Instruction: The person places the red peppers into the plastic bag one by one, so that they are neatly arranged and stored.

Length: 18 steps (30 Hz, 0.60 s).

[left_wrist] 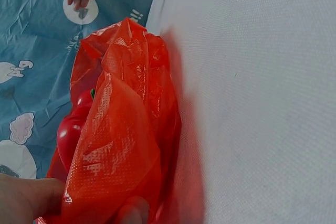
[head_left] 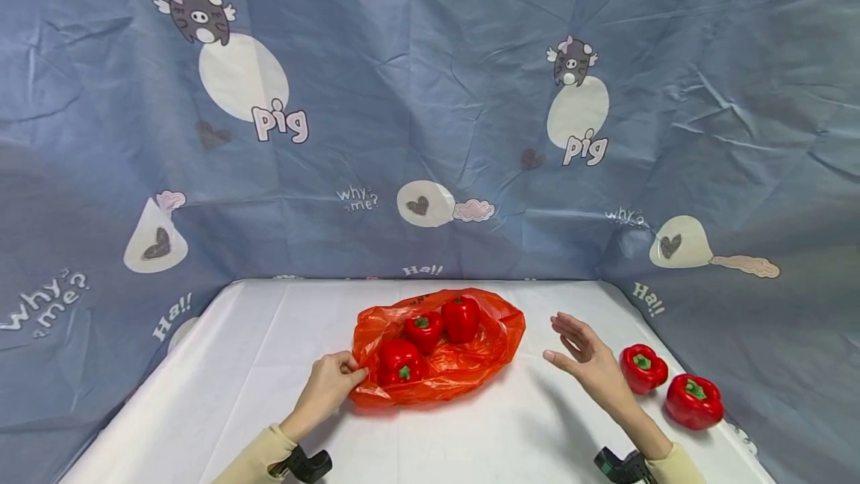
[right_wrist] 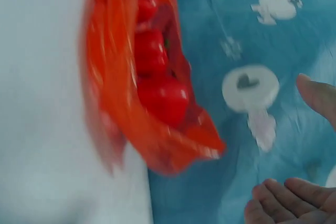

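Observation:
An orange-red plastic bag point(head_left: 463, 385) lies spread open on the white table. Inside it are three red bell peppers: one at the near left point(head_left: 396, 358), one in the middle point(head_left: 425, 332), one toward the back point(head_left: 461, 319). At the bag's left rim, my left hand point(head_left: 327, 385) pinches the plastic between thumb and fingers; in the left wrist view the bag point(left_wrist: 118, 145) hides part of those fingers. My right hand point(head_left: 593, 368) is raised right of the bag, apart from it, thumb spread from its extended fingers and nothing held.
Two more red bell peppers sit by the table's right edge, one beside the right hand point(head_left: 643, 369) and another nearer point(head_left: 695, 401). A blue printed cloth point(head_left: 430, 110) hangs behind the table point(head_left: 289, 334) and along its sides.

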### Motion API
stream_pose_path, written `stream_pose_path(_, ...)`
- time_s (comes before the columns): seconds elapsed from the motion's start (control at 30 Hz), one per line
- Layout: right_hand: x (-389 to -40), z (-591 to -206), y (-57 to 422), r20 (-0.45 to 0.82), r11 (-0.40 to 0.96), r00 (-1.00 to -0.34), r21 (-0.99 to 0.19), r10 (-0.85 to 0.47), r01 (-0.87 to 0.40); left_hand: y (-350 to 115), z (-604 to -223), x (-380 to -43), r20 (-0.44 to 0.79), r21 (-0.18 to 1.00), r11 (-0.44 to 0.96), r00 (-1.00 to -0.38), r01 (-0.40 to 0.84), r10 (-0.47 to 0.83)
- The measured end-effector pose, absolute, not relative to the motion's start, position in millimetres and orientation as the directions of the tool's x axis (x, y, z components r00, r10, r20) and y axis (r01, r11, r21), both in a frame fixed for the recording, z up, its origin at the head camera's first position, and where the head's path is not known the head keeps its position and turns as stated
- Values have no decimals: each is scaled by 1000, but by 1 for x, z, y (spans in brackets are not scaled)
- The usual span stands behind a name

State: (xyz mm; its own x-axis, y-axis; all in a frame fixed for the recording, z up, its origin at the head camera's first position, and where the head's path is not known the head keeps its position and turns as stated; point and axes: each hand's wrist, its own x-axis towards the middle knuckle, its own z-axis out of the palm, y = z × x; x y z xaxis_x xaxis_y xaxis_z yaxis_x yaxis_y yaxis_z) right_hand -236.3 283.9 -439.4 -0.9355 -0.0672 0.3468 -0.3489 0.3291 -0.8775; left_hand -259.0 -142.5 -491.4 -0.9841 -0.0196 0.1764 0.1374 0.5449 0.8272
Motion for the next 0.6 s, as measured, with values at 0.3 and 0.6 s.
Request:
stream_pose_path(0.3, -235, -436, 329, 364, 443, -929, -845, 64, -300, -141, -490, -257, 190, 824, 546, -982, 152, -13)
stream_pose_path(0.6, -236, -438, 359, 265, 545, -938, -831, 222, -106, -143, -491, -259, 178, 820, 556, -984, 134, -27)
